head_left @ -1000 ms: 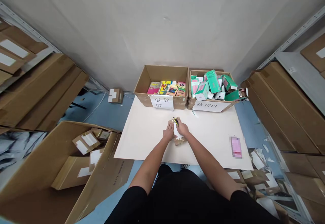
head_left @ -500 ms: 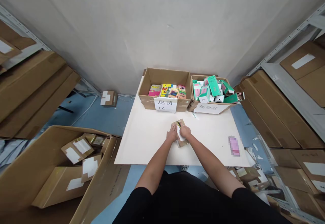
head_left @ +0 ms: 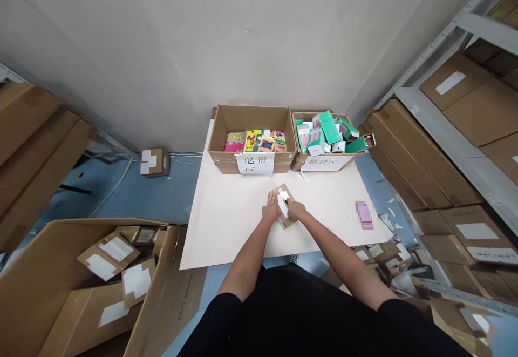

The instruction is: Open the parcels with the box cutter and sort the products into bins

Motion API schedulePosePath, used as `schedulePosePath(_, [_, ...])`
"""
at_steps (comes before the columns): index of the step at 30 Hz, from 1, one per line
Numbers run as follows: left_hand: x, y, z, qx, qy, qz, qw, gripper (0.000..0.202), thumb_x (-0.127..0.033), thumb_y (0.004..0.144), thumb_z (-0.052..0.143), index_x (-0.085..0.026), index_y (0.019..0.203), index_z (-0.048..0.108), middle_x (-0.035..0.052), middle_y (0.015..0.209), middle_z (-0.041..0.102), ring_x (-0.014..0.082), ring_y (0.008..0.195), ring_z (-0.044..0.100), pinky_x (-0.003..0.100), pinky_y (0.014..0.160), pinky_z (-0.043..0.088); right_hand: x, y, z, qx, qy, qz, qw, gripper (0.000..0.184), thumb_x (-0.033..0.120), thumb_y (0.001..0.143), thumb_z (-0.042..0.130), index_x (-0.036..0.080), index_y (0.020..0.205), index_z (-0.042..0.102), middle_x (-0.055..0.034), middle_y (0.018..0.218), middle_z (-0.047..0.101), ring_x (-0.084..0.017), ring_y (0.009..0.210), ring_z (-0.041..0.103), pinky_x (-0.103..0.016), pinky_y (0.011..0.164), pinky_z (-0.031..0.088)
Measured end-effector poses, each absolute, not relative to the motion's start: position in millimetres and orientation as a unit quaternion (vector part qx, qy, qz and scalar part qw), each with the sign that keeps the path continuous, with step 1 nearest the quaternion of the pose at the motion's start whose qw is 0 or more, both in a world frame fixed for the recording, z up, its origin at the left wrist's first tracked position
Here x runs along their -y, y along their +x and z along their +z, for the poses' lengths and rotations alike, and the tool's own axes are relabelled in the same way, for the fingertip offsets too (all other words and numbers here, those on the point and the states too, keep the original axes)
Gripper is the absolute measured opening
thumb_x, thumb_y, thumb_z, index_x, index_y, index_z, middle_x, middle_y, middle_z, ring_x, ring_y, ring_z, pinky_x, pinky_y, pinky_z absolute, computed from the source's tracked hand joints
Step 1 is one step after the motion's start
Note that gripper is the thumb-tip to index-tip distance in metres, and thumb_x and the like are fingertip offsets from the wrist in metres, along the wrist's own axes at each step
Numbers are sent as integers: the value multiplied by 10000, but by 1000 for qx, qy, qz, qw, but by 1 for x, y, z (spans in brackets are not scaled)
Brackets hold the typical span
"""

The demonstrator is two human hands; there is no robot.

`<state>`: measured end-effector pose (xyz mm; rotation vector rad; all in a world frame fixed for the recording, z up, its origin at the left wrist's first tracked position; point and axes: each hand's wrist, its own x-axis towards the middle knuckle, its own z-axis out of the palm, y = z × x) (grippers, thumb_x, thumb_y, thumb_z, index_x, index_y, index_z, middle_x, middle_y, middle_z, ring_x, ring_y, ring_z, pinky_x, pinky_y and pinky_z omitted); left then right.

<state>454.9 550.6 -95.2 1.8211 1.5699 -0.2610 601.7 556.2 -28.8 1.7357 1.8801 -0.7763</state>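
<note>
A small brown cardboard parcel (head_left: 283, 192) with a white label lies on the white table (head_left: 226, 222). My left hand (head_left: 270, 210) rests on the parcel's left side and holds it down, fingers curled over it. My right hand (head_left: 296, 210) is closed round a small yellow and black tool, likely a box cutter (head_left: 286, 202), whose tip sits on the parcel's label.
Two open boxes with paper signs stand at the table's far edge: the left box (head_left: 226, 158) holds colourful packets, the right box (head_left: 301, 161) green and white cartons. A pink blurred item (head_left: 363, 215) lies at the right. A large open carton (head_left: 60, 287) of parcels stands left. Shelves of cartons stand on both sides.
My right hand with the tool has drawn back along the parcel towards me. The head camera has swung right and up. My left hand stays on the parcel.
</note>
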Motion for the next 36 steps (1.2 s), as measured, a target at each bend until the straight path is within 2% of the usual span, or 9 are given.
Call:
schedulePosePath(6, [-552,458,-93,-617,709,-126,319,1043,-463,913,655,-273,1723,27,53,1796,-76,260,1665,-32,494,1239,353,-504,648,-17,-684,593,-315,285,708,169,894,648,211,1568,434,-193,1247,747,-370,1149,727,-390,841,552])
schedulePosePath(11, [-558,462,-92,-615,711,-160,301,974,-486,913,657,-332,1714,125,40,1794,-84,288,1665,-15,518,1239,333,-472,665,-20,-681,604,-316,269,796,125,880,624,211,1623,354,-194,1186,761,-369,1095,742,-370,797,544])
schedulePosePath(16, [-554,469,-92,-629,708,-185,262,961,-517,912,651,-350,1712,146,46,1805,-19,291,1665,6,554,1235,326,-468,685,-24,-688,606,-326,230,726,100,876,613,207,1572,435,-201,1197,752,-379,1085,730,-374,789,525])
schedulePosePath(19, [-540,488,-95,-658,689,-192,235,909,-562,956,559,-301,1720,141,99,1801,35,343,1658,37,597,1205,352,-456,711,-35,-665,653,-339,127,626,110,898,613,241,1498,495,-151,1185,758,-338,1081,728,-349,816,515])
schedulePosePath(25, [-522,553,-93,-696,643,-244,207,805,-538,1025,411,-81,1678,295,307,1672,357,471,1550,336,575,1067,490,-438,738,-70,-359,750,-473,-291,454,273,919,660,274,1337,483,-11,1022,730,-192,743,744,-279,644,560])
schedulePosePath(29, [-538,562,-82,-651,666,-259,257,634,-466,1013,486,-153,1562,542,251,1505,602,415,1398,559,514,1056,511,-446,744,-82,-217,746,-537,-329,344,233,894,687,247,1142,449,56,754,633,-173,587,712,-229,503,516])
schedulePosePath(31, [-544,554,-79,-625,702,-235,248,669,-472,996,538,-236,1618,464,178,1628,500,376,1522,427,497,1152,444,-450,751,-83,-228,750,-543,-300,289,257,947,644,253,1136,425,91,666,588,-162,506,679,-227,484,513])
schedulePosePath(34, [-544,540,-82,-567,762,-205,235,817,-533,985,560,-351,1705,218,48,1799,141,337,1652,113,542,1279,269,-457,761,-80,-293,745,-544,-251,194,348,1035,562,251,1151,440,100,631,586,-140,437,638,-224,488,507])
schedulePosePath(36, [-540,537,-86,-554,773,-206,231,818,-569,1005,502,-374,1713,143,16,1806,24,340,1660,33,590,1291,212,-462,764,-77,-344,748,-528,-206,169,403,1077,502,236,1099,489,85,641,595,-118,410,614,-210,490,475])
